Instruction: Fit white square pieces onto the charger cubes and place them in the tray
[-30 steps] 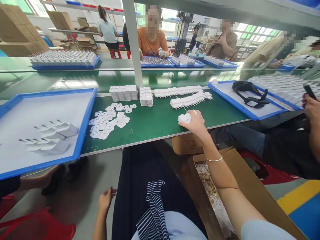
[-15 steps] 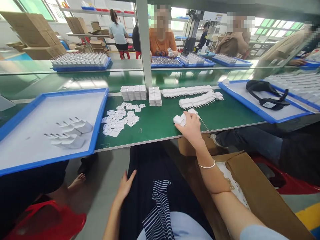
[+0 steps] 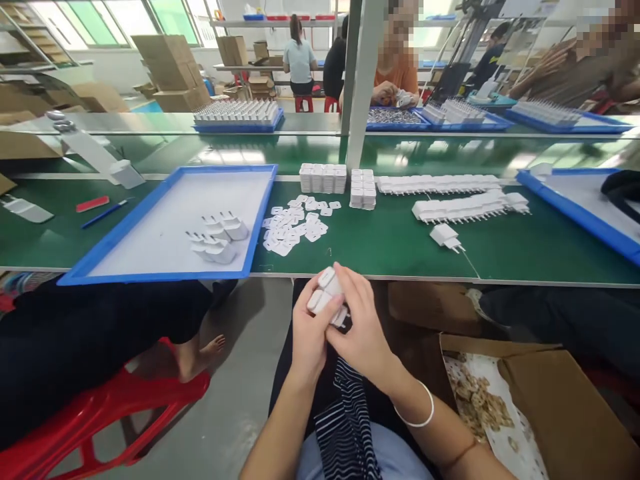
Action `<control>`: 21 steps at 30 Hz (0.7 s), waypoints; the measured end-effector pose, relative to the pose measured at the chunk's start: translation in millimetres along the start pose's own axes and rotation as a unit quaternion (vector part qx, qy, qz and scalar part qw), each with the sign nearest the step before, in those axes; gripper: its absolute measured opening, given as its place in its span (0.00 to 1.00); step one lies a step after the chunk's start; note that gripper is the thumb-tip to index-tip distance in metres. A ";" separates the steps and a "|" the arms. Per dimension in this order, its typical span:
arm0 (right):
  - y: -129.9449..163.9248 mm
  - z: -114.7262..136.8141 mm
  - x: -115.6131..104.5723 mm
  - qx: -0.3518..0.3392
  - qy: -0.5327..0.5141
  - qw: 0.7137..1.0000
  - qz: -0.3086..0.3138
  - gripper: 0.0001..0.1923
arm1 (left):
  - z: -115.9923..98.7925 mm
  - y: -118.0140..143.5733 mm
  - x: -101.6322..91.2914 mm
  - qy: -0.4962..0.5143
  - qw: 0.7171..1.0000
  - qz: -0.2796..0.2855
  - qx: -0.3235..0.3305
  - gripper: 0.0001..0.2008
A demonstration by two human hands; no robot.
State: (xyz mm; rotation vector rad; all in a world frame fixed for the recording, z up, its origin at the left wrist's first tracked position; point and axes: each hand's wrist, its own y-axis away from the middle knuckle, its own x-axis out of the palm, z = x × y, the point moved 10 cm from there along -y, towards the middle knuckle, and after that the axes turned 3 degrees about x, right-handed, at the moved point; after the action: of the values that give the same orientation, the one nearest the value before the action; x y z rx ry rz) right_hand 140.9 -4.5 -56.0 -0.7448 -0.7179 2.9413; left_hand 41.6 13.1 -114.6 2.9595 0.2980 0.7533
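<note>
A few white plug adapters [image 3: 324, 301] are gripped between both hands, over my lap and just below the table's front edge. My left hand [image 3: 309, 333] wraps them from the left, its thumb across them. On the other side, the fingers of my right hand [image 3: 367, 327] close round them; metal pins poke out near its thumb. A single white plug [image 3: 445, 235] lies on the green table, in front of two rows of white plugs [image 3: 460, 205]. Thin white square plates [image 3: 290, 230] are scattered left of centre, with stacked white plates [image 3: 323, 179] behind them.
A blue-rimmed tray [image 3: 253, 240] at left carries several plugs. Another blue-rimmed tray [image 3: 575, 213] stands at right. A red cutter [image 3: 93, 204] and a blue pen [image 3: 107, 212] lie far left. An open cardboard box [image 3: 565, 400] sits below right. Co-workers sit across the table.
My right hand has left the table and come back to my lap with white plugs. My left hand has risen to hold them too. The view has swung left.
</note>
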 end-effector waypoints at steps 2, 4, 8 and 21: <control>-4.4 3.1 20.4 -0.006 -0.056 0.994 0.099 0.48 | -5.0 -2.0 -22.2 0.010 0.998 -0.061 0.017 0.26; -11.9 1.9 33.3 0.008 -0.112 0.975 0.193 0.51 | -12.3 -4.6 -42.3 0.024 0.993 -0.109 0.040 0.25; -32.6 2.7 56.0 0.045 -0.205 0.900 0.383 0.55 | -20.9 -12.7 -70.4 0.067 0.984 -0.154 0.055 0.23; -231.6 -87.9 69.4 0.157 0.225 0.921 0.275 0.09 | -11.8 -16.0 -90.4 0.136 0.979 -0.150 0.006 0.19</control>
State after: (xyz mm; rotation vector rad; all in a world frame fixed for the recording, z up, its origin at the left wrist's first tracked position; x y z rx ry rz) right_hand 99.2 249.4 -53.5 -1.7321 0.0152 2.9974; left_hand -44.5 10.5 -148.2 2.7242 0.7487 1.1087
